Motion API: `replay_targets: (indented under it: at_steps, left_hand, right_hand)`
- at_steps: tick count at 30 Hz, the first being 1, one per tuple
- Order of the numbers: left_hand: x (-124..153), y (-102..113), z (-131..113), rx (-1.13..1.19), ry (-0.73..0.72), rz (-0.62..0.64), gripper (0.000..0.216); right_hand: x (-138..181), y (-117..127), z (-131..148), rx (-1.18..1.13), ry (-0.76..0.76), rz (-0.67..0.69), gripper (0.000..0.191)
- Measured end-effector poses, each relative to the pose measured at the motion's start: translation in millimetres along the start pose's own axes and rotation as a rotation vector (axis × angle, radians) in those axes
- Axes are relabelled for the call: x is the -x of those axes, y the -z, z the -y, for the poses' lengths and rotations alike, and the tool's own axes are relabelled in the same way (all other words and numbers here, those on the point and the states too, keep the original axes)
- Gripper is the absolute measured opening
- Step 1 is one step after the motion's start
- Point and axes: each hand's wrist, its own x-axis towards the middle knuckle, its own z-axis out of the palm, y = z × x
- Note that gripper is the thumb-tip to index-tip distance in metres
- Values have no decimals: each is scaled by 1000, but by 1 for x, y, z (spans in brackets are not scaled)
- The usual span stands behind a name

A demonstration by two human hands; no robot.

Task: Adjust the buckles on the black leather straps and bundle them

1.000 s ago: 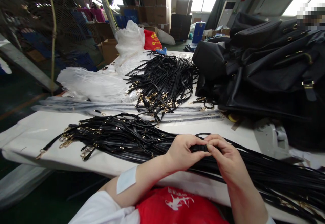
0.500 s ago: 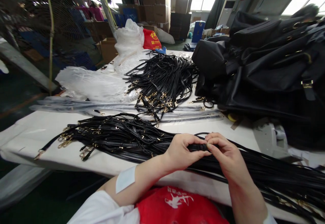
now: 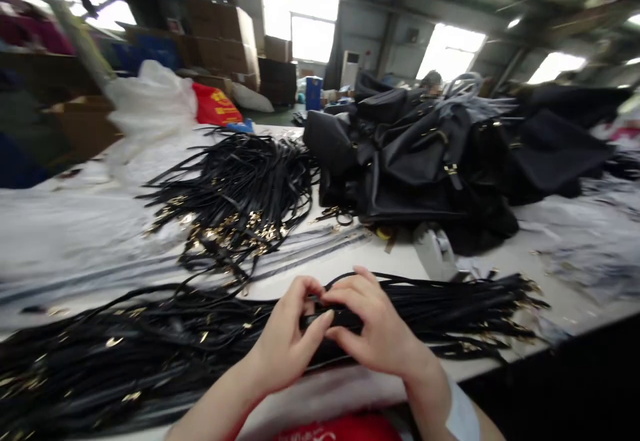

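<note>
My left hand (image 3: 287, 341) and my right hand (image 3: 377, 331) meet over a black strap (image 3: 333, 318) at the near edge of the table, both pinching it with fingers curled. The strap lies on top of a long bundle of black straps with gold clasps (image 3: 150, 354) that runs across the near side of the white table (image 3: 400, 264). A second heap of black straps (image 3: 235, 188) lies farther back at the middle.
A pile of black leather bags (image 3: 425, 161) fills the right rear of the table. White plastic bags (image 3: 150, 101) and a red bag (image 3: 215, 106) sit at the back left. Cardboard boxes (image 3: 220, 34) stand behind. A person's head shows behind the bags.
The view has swung to the right and is blurred. Both hands stay pinched on the black strap over the bundle, now seen lower and more central.
</note>
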Motion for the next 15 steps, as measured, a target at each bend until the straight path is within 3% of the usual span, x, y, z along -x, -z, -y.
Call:
replay_targets:
  at_steps: [4,7,11,15]
  left_hand:
    - [-4,-3,15,-32,-58,-31,28]
    - [-8,-5,24,-172,-132,-18,38]
    - [-13,-4,25,-261,-230,93,35]
    - [-15,0,29,-270,-344,108,40]
  right_hand:
    - [-7,-13,-2,66,-6,-108,11]
    - [-7,-19,-7,94,-12,-193,10]
    - [-5,-27,-11,181,104,-132,14]
    - [-4,-34,-13,217,96,-69,18]
